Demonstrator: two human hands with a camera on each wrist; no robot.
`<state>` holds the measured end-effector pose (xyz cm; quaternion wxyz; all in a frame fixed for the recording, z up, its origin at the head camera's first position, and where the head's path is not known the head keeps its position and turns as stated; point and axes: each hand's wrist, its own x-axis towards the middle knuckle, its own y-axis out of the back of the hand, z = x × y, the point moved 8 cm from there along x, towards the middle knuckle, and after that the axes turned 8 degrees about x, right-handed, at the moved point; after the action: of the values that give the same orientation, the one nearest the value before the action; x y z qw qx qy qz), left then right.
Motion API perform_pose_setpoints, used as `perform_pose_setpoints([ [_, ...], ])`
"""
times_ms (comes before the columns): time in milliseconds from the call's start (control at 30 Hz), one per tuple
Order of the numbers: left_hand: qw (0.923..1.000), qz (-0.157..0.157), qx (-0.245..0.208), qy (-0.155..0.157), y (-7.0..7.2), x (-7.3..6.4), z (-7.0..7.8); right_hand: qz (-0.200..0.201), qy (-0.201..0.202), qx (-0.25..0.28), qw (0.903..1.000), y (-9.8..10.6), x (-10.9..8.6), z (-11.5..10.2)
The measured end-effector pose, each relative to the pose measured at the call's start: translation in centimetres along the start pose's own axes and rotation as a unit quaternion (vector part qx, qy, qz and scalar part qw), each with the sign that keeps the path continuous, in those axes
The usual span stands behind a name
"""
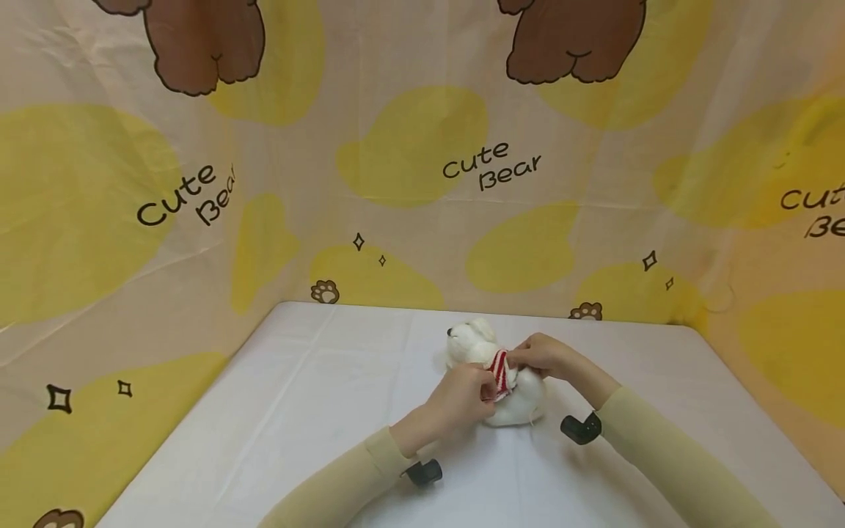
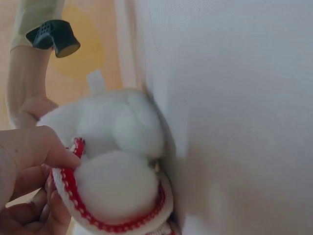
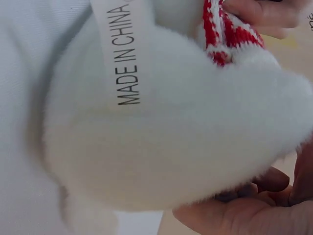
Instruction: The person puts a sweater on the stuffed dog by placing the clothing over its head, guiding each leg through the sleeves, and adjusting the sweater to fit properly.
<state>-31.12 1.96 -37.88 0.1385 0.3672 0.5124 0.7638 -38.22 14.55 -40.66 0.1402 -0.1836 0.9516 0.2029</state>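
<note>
A white plush toy point(image 1: 524, 403) with a dark nose lies on its side on the white table, its head to the left. Around its body is a red and white knitted sweater point(image 1: 499, 372). My left hand point(image 1: 462, 396) pinches the sweater's red-trimmed edge point(image 2: 71, 191) between thumb and fingers. On the toy's far side, my right hand point(image 1: 544, 356) holds it beside the sweater, fingers curled point(image 3: 234, 210); its fingertips are partly hidden behind the plush body point(image 3: 146, 147).
The white table point(image 1: 317, 411) reaches back to a printed cloth point(image 1: 409, 220) hanging behind and at both sides. A white tag point(image 3: 120, 54) reading "MADE IN CHINA" sticks out from the toy. Each wrist wears a small black camera point(image 1: 581, 429).
</note>
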Motion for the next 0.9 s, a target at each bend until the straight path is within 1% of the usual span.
perform_pose_setpoints([
  [67, 1.0000, -0.006, -0.001, 0.007, 0.0, -0.2, -0.4, -0.004, 0.003, 0.004, 1.0000, 0.0, -0.1, 0.1],
  [233, 0.9994, -0.013, -0.027, 0.020, 0.2, -0.5, -1.5, -0.022, 0.009, 0.018, 0.9996, -0.1, -0.2, 0.2],
  [433, 0.9984, -0.035, -0.033, 0.030, 0.0, 0.0, -2.5, -0.023, 0.006, 0.027, 0.9993, 0.0, -0.2, 0.7],
  [500, 0.9970, -0.041, -0.054, 0.036, -0.1, 0.2, -2.8, -0.016, 0.006, 0.024, 0.9996, 0.1, -0.1, 0.8],
  [533, 0.9954, -0.043, -0.075, 0.041, -0.1, 0.2, -2.9, -0.014, 0.005, 0.021, 0.9997, 0.1, -0.1, 0.9],
  [600, 0.9894, -0.036, -0.126, 0.063, -0.1, 0.2, -3.3, -0.005, 0.002, 0.012, 0.9999, 0.2, 0.0, 0.8],
  [700, 0.9772, -0.018, -0.187, 0.098, -0.3, 0.2, -3.9, 0.008, -0.009, -0.005, 0.9999, 0.6, -0.2, 0.8],
  [767, 0.9700, -0.007, -0.209, 0.123, -0.6, 0.1, -4.3, 0.005, -0.010, -0.019, 0.9998, 0.6, -0.5, 0.5],
  [900, 0.9613, 0.009, -0.230, 0.152, -0.8, -0.2, -4.5, -0.001, 0.001, -0.051, 0.9987, 0.6, -1.3, -0.3],
])
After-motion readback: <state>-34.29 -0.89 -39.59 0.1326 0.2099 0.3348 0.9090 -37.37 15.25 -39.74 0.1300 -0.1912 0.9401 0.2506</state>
